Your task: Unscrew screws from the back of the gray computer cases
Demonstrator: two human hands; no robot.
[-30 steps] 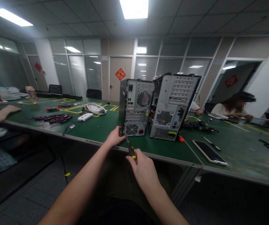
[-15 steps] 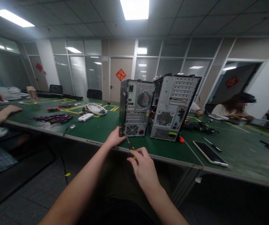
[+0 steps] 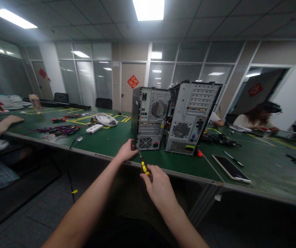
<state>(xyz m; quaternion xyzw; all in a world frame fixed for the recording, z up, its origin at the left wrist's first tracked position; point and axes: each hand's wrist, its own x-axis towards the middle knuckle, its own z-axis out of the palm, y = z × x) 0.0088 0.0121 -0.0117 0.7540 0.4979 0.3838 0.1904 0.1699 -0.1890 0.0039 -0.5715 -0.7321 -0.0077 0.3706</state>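
Observation:
Two computer cases stand side by side near the table's front edge, backs toward me: a smaller case point(image 3: 151, 117) on the left and a taller case point(image 3: 189, 120) on the right. My left hand point(image 3: 127, 150) is at the smaller case's lower left corner, its fingers against the case and partly hidden behind it. Between thumb and fingers, my right hand point(image 3: 155, 177) holds the end of a yellow and black screwdriver point(image 3: 144, 166). The screwdriver's shaft points up to the case's bottom left corner, close to my left thumb; its tip is too small to make out.
On the green table point(image 3: 117, 148) lie a bundle of wires point(image 3: 59, 131), a white power strip point(image 3: 94, 128) and a white round basket point(image 3: 106, 119) at left. A phone point(image 3: 231, 168), a pen-like tool point(image 3: 233, 158) and black cables point(image 3: 220, 139) lie at right. People sit at both sides.
The fingers of my right hand have shifted on the screwdriver and now leave more of its yellow and black handle in sight. My left hand and the cases have stayed in place.

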